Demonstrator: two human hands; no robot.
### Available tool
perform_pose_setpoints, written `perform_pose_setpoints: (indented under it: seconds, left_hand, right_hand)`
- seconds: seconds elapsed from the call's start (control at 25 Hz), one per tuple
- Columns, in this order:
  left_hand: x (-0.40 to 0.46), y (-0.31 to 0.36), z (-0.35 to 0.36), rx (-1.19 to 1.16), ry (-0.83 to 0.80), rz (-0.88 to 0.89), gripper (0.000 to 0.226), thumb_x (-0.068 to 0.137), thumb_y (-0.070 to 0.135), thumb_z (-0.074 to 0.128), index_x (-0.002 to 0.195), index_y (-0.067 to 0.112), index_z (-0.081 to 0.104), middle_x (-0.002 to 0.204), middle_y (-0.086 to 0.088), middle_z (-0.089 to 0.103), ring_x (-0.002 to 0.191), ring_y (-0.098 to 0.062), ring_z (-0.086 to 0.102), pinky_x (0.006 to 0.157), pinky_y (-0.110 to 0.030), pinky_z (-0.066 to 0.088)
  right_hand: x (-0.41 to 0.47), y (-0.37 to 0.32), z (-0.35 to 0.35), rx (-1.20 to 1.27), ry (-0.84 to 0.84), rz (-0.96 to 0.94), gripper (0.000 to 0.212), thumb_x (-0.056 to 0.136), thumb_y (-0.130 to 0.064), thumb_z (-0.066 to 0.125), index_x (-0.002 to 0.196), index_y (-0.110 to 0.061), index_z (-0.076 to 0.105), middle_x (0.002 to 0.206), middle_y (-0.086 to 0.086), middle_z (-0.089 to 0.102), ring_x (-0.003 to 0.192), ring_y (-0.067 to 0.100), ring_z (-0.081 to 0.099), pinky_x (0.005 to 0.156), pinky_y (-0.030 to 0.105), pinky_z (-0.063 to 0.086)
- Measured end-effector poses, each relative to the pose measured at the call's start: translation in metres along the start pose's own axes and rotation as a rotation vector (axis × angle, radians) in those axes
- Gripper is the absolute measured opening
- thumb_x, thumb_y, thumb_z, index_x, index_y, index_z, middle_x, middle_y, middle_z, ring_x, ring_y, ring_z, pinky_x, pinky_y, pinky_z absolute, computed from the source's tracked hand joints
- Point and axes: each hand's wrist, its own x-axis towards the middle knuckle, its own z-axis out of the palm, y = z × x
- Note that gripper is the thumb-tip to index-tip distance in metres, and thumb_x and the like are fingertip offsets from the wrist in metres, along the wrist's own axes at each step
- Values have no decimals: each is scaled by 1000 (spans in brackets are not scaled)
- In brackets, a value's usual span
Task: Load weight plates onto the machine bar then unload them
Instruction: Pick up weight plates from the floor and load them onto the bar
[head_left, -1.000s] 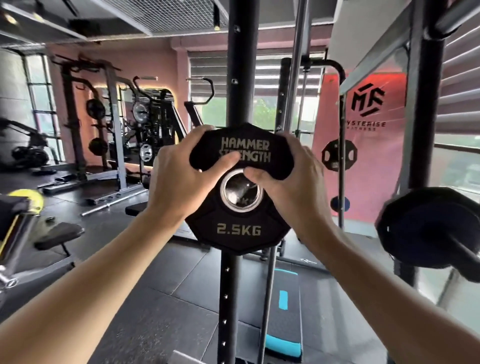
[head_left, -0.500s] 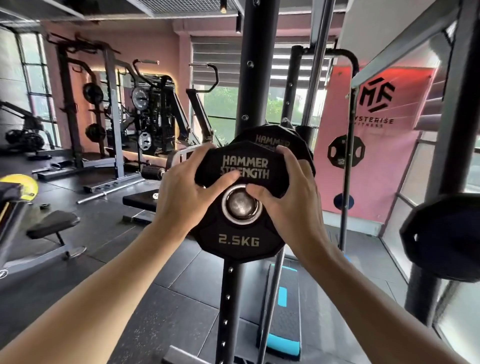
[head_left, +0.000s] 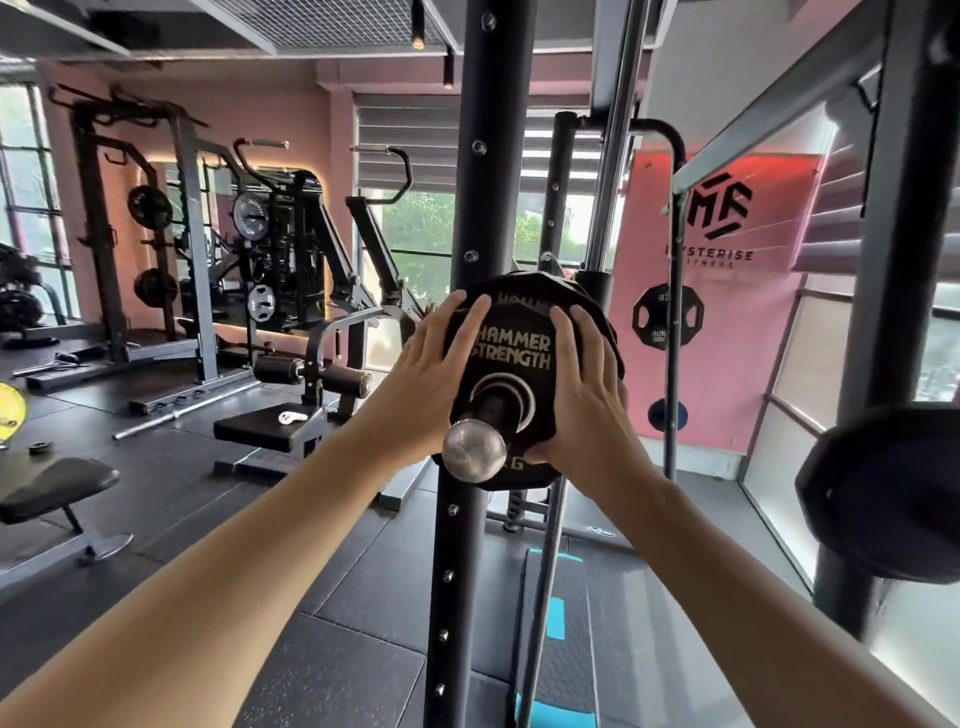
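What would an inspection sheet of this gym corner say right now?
Surface: dark rubber floor.
Job's things: small plate on the bar, against a bigger plate behind it.
Clutter: blue step below; bench at left.
Grips: left hand and right hand press flat on the small plate.
Cables: nothing seen.
Surroundings: black post, racks, pink wall, windows.

The machine bar carries two black weight plates: the small plate sits nearest its silver end cap, a larger plate directly behind it.
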Motion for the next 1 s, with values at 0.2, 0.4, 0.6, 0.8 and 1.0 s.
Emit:
perform_pose_setpoints:
  seconds: [0.2, 0.4, 0.6, 0.8, 1.0]
  left_hand:
    - [28, -5, 30, -15, 37, -70, 113, 71, 93, -2, 158, 21, 0, 156, -21, 18, 144, -41, 24, 115, -55, 29]
    - [39, -11, 49, -16, 82, -140, 90, 88, 69, 35, 157, 15, 14, 148, -26, 34, 135, -46, 38, 113, -61, 34]
    - [39, -12, 54, -62, 115, -154, 86, 89, 60, 42, 158, 16, 15, 151, -23, 32, 137, -44, 36, 113, -57, 32]
    - [40, -6, 47, -66, 104, -193, 86, 89, 60, 40, 157, 13, 19, 149, -28, 34, 135, -47, 39, 111, -58, 33]
    - [40, -7, 47, -12, 41, -223, 93, 90, 74, 30, 157, 11, 17, 151, -26, 32, 137, -46, 38, 112, -57, 34]
  right_hand:
    - [17, 11, 23, -73, 58, 53, 149, 48, -20, 99, 157, -16, -3, 164, 15, 4, 152, 38, 10, 119, 50, 23]
    - [33, 17, 39, -130, 147, 57, 134, 59, -6, 93, 156, -16, 2, 163, 18, 10, 152, 40, 10, 121, 55, 21]
    - [36, 17, 44, -159, 183, 62, 121, 67, 0, 85, 156, -16, 4, 163, 18, 13, 153, 38, 6, 120, 58, 21]
    - [38, 12, 38, -131, 162, 72, 101, 84, 3, 67, 159, -16, 3, 166, 16, 5, 154, 35, -2, 122, 56, 16]
    - [35, 8, 30, -106, 114, 89, 103, 84, 7, 60, 160, -18, -6, 167, 13, -6, 154, 33, -10, 124, 52, 8]
